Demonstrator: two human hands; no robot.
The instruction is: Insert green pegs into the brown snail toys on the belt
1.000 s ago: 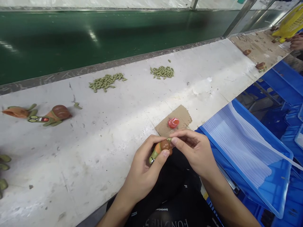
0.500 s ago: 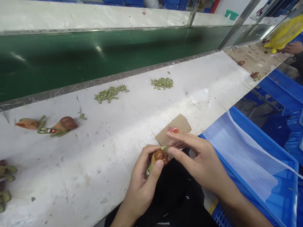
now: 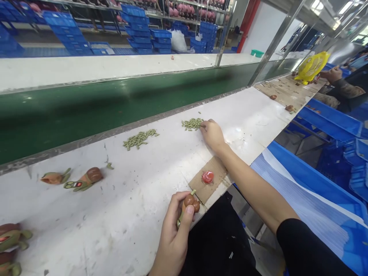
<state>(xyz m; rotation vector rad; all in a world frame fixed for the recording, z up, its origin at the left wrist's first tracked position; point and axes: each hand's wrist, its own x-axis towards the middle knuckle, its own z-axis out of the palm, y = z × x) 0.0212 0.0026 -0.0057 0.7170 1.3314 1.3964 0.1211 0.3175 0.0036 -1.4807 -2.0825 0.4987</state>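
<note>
My left hand (image 3: 175, 234) grips a small snail toy (image 3: 189, 203) with a brown shell and a green stalk, near the front edge of the white table (image 3: 120, 214). My right hand (image 3: 212, 133) reaches far out to the right-hand pile of small green pieces (image 3: 192, 123); its fingertips are curled at the pile's edge, and what they pinch is hidden. A second pile of green pieces (image 3: 139, 138) lies to the left. A red cap (image 3: 207, 176) sits on a cardboard scrap (image 3: 207, 180) between my hands.
Finished snail toys (image 3: 83, 179) lie at the left and at the lower-left edge (image 3: 11, 237). A green conveyor belt (image 3: 86, 107) runs behind the table. A blue bin with clear plastic bags (image 3: 310, 191) stands at the right. Another person holds a yellow basket (image 3: 312, 67) at far right.
My right hand left the snail toy and stretched forward to the right green pile. The left hand keeps the toy. The camera tilted up, showing shelves of blue crates.
</note>
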